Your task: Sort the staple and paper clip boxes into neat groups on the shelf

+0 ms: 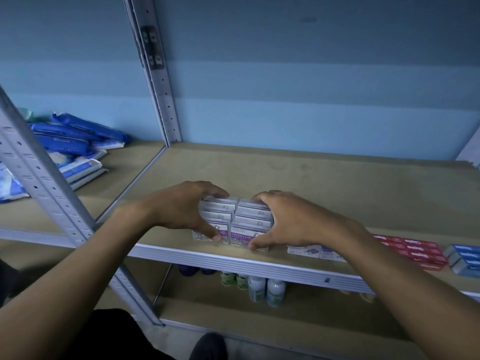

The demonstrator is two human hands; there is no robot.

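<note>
Both hands are clamped around the block of clear paper clip boxes (235,220) at the shelf (324,183) front: left grip (185,210) and right grip (283,220) each curl onto a side.

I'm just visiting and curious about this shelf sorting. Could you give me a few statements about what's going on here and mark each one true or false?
1. Both hands are on the clear paper clip boxes. True: the left hand grips one side and the right hand the other.
2. The paper clip boxes stand in two rows side by side. True.
3. The red staple boxes sit to the left of the paper clip boxes. False: they lie to the right, beyond the right forearm.
4. The blue boxes are stacked on top of the red ones. False: they sit beside them, further right on the shelf.
5. Small bottles stand on the shelf below. True.
</note>
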